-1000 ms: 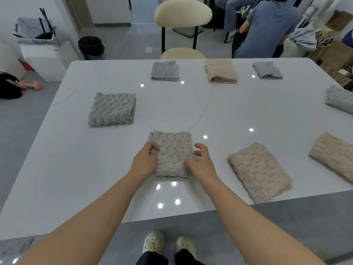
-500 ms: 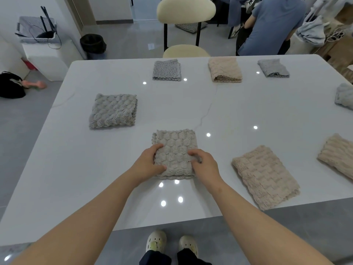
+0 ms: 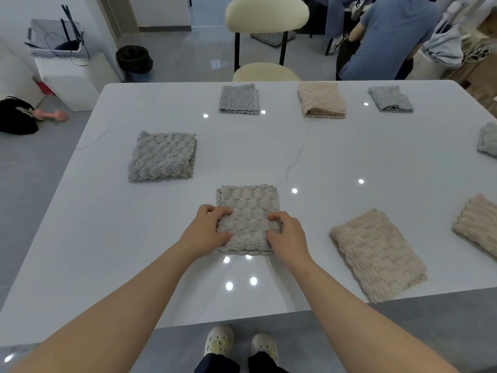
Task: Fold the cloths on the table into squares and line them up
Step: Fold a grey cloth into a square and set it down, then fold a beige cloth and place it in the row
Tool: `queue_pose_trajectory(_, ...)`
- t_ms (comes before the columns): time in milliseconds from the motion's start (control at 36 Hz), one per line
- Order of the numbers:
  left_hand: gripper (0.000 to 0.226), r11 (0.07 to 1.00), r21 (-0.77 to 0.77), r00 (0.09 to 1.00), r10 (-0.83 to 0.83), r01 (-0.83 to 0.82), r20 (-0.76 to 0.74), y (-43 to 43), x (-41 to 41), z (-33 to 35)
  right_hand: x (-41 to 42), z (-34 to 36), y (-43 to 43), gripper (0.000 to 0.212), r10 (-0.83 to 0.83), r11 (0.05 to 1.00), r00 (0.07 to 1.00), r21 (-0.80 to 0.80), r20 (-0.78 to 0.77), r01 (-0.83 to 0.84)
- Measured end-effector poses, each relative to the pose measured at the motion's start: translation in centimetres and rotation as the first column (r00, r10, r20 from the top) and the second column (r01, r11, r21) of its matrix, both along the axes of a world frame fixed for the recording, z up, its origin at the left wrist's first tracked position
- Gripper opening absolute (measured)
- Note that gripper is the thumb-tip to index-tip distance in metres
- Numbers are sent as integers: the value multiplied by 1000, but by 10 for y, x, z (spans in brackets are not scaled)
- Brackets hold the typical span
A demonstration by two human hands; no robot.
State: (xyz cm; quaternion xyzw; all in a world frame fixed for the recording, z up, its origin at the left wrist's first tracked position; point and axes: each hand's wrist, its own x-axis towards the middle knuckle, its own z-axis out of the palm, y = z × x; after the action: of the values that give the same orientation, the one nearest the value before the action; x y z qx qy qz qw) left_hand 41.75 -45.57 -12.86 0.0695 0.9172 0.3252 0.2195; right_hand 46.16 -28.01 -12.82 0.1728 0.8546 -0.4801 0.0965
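Note:
A folded grey-beige bubble-knit cloth [image 3: 248, 208] lies near the front middle of the white table [image 3: 107, 238]. My left hand [image 3: 205, 228] grips its left edge with curled fingers on top. My right hand [image 3: 287, 235] grips its right edge the same way. A grey bubble cloth [image 3: 163, 156] lies folded to the left behind it. A beige woven cloth [image 3: 376, 254] lies skewed at the front right. Along the far edge sit a grey cloth [image 3: 239, 99], a beige cloth [image 3: 321, 100] and a small grey cloth [image 3: 390, 99].
Two more cloths are cut off by the right edge, a beige cloth [image 3: 478, 224] and a grey cloth [image 3: 488, 140]. A cream chair [image 3: 266, 14] stands behind the table. A person in blue [image 3: 387, 36] sits at the back right. A bin [image 3: 134, 59] stands on the floor.
Both hands have closed in on the cloth's sides, from loosely touching it to gripping its left and right edges. The cloth now looks squarer and more compact.

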Motion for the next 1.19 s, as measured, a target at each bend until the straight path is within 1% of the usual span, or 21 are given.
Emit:
queue_pose_trajectory(28,51,1000,-11,1000,5,-5,-24,0,1,-1,1,1,0,35,-3,1000,1000,23,-8,3)
queue_pose_trajectory(83,51,998,-49,993,29,-34,-113,2,3,-1,1,3,0,38,9,993,999,120,-37,-4)
queue_pose_trajectory(167,47,991,-105,973,55,-81,-226,9,4,5,-1,10,-2,47,107,961,993,261,-58,-88)
queue_pose_trajectory(250,45,974,-226,941,-69,-8,-332,16,4,5,-5,13,-5,50,242,903,969,376,-40,-210)
queue_pose_trajectory(278,47,962,-271,932,-116,20,-343,17,4,4,-5,13,-6,51,274,881,962,406,-21,-242)
queue_pose_trajectory(333,54,928,-366,934,-184,62,-307,19,5,-1,-5,9,-6,53,306,855,952,431,28,-288)
queue_pose_trajectory(417,63,900,-431,952,-188,68,-241,17,8,-8,-3,4,-5,55,310,852,947,419,80,-314)
queue_pose_trajectory(556,71,904,-424,970,-149,55,-191,14,8,-8,-1,5,-7,58,269,884,959,373,90,-283)
queue_pose_trajectory(639,73,902,-425,976,-156,77,-154,14,3,-4,-4,5,-10,57,265,870,957,397,119,-291)
queue_pose_trajectory(806,97,935,-343,990,-120,88,-74,12,0,2,-5,6,-18,58,249,865,958,412,142,-286)
queue_pose_trajectory(944,92,923,-357,989,-148,144,15,3,-3,3,-5,6,-24,68,217,876,964,404,156,-263)
queue_pose_trajectory(1083,98,956,-284,993,-39,69,109,1,-7,1,-6,6,-27,73,186,869,968,432,167,-241)
queue_pose_trajectory(1139,97,956,-287,994,-24,53,104,4,-5,2,-6,6,-24,72,191,875,967,416,170,-246)
queue_pose_trajectory(1194,95,942,-333,999,-17,27,33,7,0,6,-3,5,-21,69,195,891,969,384,154,-241)
